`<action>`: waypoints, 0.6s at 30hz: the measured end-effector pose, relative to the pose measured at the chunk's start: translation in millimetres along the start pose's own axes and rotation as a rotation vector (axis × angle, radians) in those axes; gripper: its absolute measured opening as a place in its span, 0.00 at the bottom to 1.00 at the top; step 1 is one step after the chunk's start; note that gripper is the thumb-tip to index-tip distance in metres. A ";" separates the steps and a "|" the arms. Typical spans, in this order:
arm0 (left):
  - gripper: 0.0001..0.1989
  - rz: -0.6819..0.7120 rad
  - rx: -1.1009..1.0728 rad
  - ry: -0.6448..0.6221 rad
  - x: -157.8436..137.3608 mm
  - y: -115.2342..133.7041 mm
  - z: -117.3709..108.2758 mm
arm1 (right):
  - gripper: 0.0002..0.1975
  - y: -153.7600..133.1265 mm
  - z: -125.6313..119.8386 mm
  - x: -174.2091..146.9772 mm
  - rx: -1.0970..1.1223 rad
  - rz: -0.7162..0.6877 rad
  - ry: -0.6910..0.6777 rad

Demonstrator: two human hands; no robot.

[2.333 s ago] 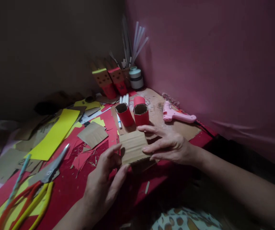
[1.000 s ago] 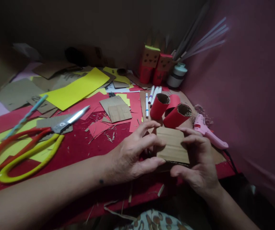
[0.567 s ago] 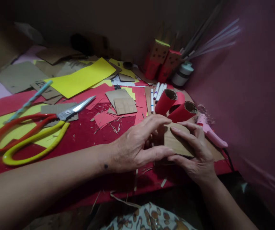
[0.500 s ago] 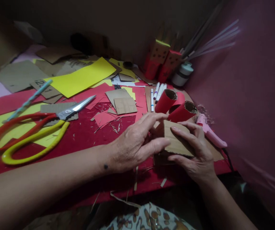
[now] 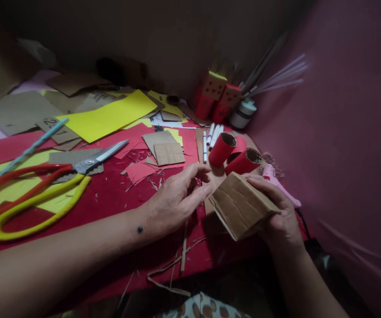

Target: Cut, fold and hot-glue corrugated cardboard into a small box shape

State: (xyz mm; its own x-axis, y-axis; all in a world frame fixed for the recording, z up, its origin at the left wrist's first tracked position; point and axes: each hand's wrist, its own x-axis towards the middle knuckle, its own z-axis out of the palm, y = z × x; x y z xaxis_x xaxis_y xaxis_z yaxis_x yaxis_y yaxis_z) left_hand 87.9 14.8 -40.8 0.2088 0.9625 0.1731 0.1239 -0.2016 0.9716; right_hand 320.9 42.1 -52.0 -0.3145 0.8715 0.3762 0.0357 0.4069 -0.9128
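My right hand (image 5: pixel 281 216) grips a small brown cardboard box (image 5: pixel 243 203) at its right side, tilted above the front right of the table. Just left of the box, my left hand (image 5: pixel 177 198) is held with its fingers slightly curled and apart, touching nothing that I can see. Behind the box stand red paper-covered tubes (image 5: pixel 222 149) with bare cardboard inside. Close to my right hand lies a pink glue gun (image 5: pixel 281 187), partly hidden by the fingers.
Large scissors (image 5: pixel 87 165) with red and yellow handles lie at left beside a twisted blue stick (image 5: pixel 31 148). Markers (image 5: pixel 205 148), yellow paper (image 5: pixel 107 115) and cardboard scraps (image 5: pixel 169 153) cover the middle. Decorated red boxes (image 5: pixel 207 95) and a white jar (image 5: pixel 243 114) stand at the back.
The cardboard box has been turned and tilted in my right hand, showing a different face. My left hand has come away from it to the left. The view has shifted slightly.
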 end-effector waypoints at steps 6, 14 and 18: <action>0.17 -0.090 -0.231 -0.101 3.1 7.2 -6.5 | 0.36 4.7 2.4 3.5 0.342 0.335 -0.119; 0.31 0.097 -0.055 -0.256 -4.4 11.0 -10.2 | 0.45 1.3 10.8 15.3 0.665 0.332 -0.548; 0.40 0.166 0.122 -0.236 -7.2 26.0 -8.2 | 0.48 -4.9 14.0 17.7 0.298 0.304 -0.617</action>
State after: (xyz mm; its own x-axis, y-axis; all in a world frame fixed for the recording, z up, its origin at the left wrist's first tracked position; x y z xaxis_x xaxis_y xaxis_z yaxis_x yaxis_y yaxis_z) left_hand 81.6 4.1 -15.4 0.4538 0.8488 0.2712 0.1820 -0.3862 0.9043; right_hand 301.9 51.7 -43.1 -0.8098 0.5863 0.0227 -0.0249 0.0043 -0.9997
